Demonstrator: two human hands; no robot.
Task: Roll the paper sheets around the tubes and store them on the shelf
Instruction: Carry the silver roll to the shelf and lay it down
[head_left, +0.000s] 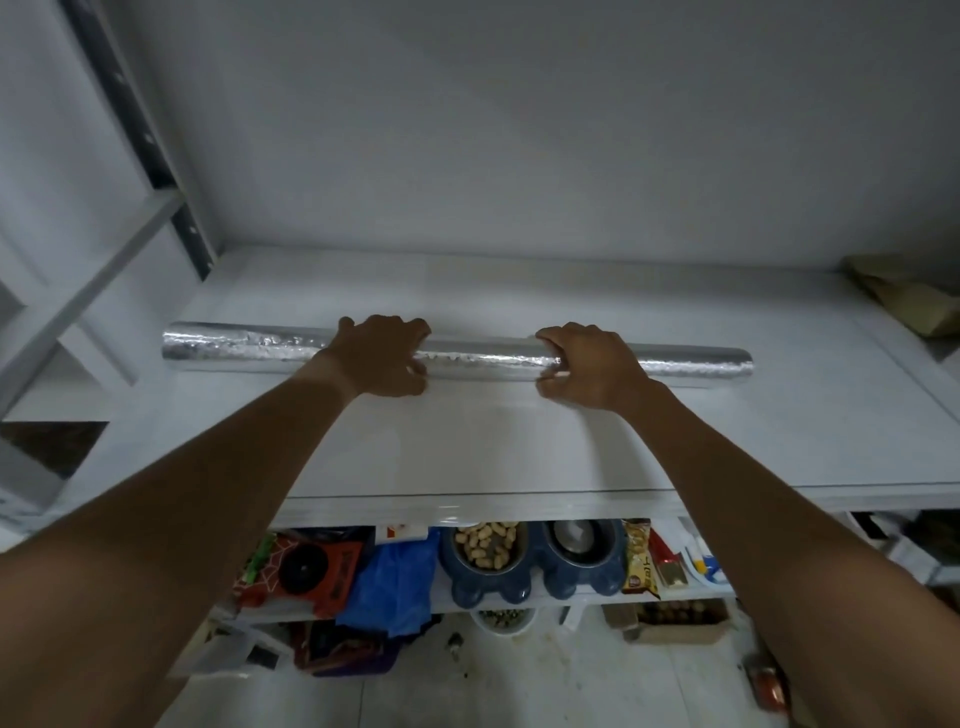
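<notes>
A long silvery foil-covered roll (483, 356) lies crosswise on the white shelf (779, 426), reaching from the left part to the right part of the board. My left hand (382, 356) grips the roll left of its middle, fingers curled over the top and thumb at the near side. My right hand (589, 364) grips it right of the middle in the same way. A pale sheet (467, 441) spreads from the roll toward the shelf's front edge. The tube inside is hidden by the wrapping.
Crumpled brown paper (909, 296) sits at the shelf's back right corner. A grey metal upright (150, 140) stands at the left. On the lower shelf are a blue double bowl with peanuts (535, 558), a blue bag (395, 582), a red box (306, 569) and snack packs (641, 558).
</notes>
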